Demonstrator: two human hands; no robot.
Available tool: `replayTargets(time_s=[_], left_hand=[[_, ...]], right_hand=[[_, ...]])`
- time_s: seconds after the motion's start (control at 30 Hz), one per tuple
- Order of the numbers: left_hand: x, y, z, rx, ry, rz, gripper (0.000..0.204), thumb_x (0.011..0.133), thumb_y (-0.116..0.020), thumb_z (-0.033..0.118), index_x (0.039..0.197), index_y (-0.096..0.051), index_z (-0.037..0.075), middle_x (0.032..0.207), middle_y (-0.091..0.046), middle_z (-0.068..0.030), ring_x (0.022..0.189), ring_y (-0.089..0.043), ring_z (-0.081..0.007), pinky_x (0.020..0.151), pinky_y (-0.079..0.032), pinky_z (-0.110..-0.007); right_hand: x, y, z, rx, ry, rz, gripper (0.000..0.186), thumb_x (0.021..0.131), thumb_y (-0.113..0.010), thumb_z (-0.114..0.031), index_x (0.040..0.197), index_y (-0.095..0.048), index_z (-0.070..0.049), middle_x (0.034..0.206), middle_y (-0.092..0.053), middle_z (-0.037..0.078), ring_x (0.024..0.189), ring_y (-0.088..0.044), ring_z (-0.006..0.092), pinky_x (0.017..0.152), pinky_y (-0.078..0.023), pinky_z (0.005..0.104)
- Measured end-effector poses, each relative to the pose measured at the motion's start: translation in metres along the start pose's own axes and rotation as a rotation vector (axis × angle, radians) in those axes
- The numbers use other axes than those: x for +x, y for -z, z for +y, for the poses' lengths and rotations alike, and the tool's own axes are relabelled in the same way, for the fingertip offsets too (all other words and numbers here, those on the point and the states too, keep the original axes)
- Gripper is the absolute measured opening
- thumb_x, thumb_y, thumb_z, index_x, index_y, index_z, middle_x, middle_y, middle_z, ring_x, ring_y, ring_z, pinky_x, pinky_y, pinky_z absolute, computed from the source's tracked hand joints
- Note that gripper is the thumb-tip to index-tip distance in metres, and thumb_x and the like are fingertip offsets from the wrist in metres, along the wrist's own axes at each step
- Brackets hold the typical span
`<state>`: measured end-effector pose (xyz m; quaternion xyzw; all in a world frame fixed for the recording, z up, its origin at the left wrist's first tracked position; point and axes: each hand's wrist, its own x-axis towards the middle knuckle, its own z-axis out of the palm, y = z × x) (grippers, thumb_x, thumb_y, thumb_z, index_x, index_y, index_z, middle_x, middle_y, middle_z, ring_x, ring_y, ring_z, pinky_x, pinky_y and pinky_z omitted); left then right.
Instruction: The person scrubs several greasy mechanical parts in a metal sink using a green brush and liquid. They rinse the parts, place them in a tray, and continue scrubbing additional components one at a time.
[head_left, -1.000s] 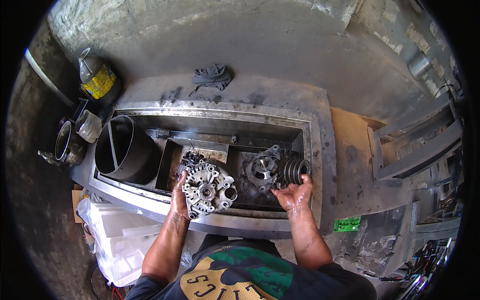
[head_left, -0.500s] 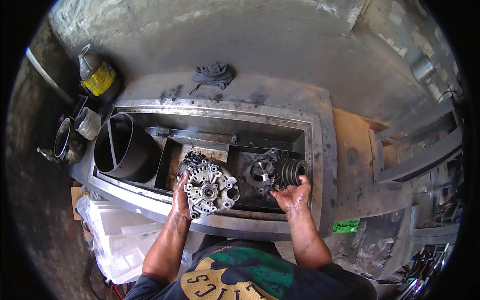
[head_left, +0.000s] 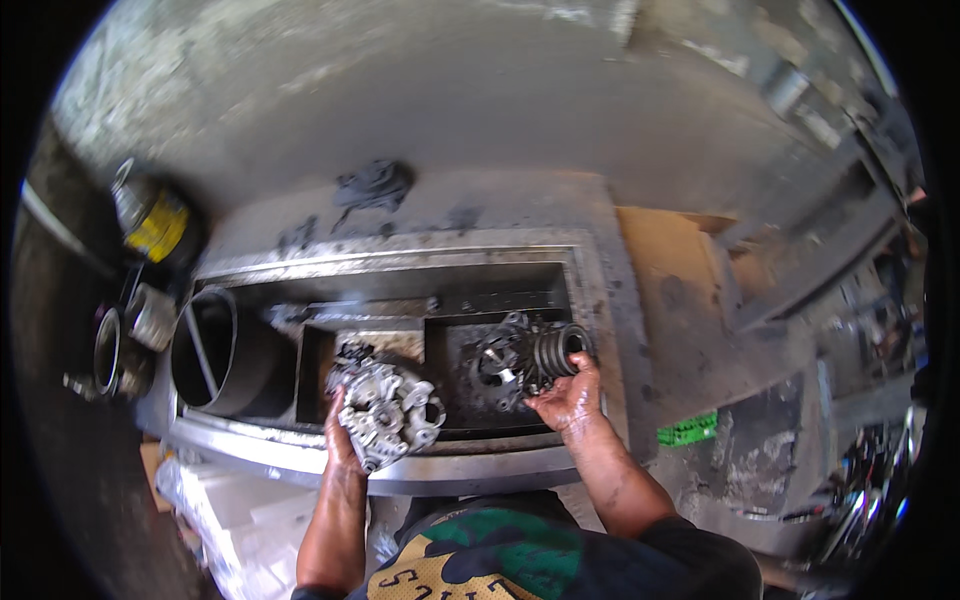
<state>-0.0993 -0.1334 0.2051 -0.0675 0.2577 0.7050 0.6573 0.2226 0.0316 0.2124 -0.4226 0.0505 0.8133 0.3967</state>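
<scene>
My left hand point(head_left: 341, 432) grips the edge of a silvery alternator housing point(head_left: 388, 418), holding it over the near side of a metal wash basin point(head_left: 400, 247). Motion blurs its vents and bolt holes. At the basin's right end, my right hand point(head_left: 572, 400) is closed round a second alternator part, with the thumb on its dark grooved pulley point(head_left: 552, 354). A bracket-like end housing point(head_left: 503, 362) sits at the pulley's left, above the basin floor. The fingers under both parts are mostly hidden.
A large dark cylindrical container point(head_left: 255, 350) with a bar across its mouth stands in the basin's left end. Beyond the rim lies a dark rag point(head_left: 374, 186). Farther left are a yellow-labelled jug point(head_left: 158, 228) and a pot point(head_left: 108, 350). A green plastic piece point(head_left: 688, 429) lies at right.
The whole view has shifted and blurred, so the basin appears farther left and lower. The alternator housing in my left hand has tilted a little. Both hands keep their grips.
</scene>
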Motion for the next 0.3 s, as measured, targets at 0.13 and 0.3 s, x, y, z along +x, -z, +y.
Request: replayTargets(time_s=[0.13, 0.3], left_hand=[[0.008, 0.019, 0.01, 0.138, -0.046, 0.018, 0.049, 0.106, -0.055, 0.046, 0.132, -0.066, 0.006, 0.122, -0.073, -0.0148, 0.109, -0.071, -0.0338, 0.098, -0.058, -0.05], [0.056, 0.016, 0.022, 0.261, 0.171, -0.197, 0.046, 0.101, -0.055, 0.045, 0.132, -0.069, 0.014, 0.124, -0.073, -0.0146, 0.114, -0.07, -0.0333, 0.101, -0.056, -0.057]], right_hand=[[-0.038, 0.027, -0.023, 0.065, 0.059, -0.104, 0.076, 0.083, -0.063, -0.042, 0.145, -0.049, -0.002, 0.146, -0.053, 0.022, 0.13, -0.055, 0.0398, 0.11, -0.04, 0.0652], [-0.154, 0.065, -0.029, 0.221, 0.371, -0.073, 0.059, 0.086, -0.059, -0.035, 0.138, -0.062, -0.008, 0.135, -0.068, 0.013, 0.125, -0.064, 0.0352, 0.109, -0.048, 0.054]])
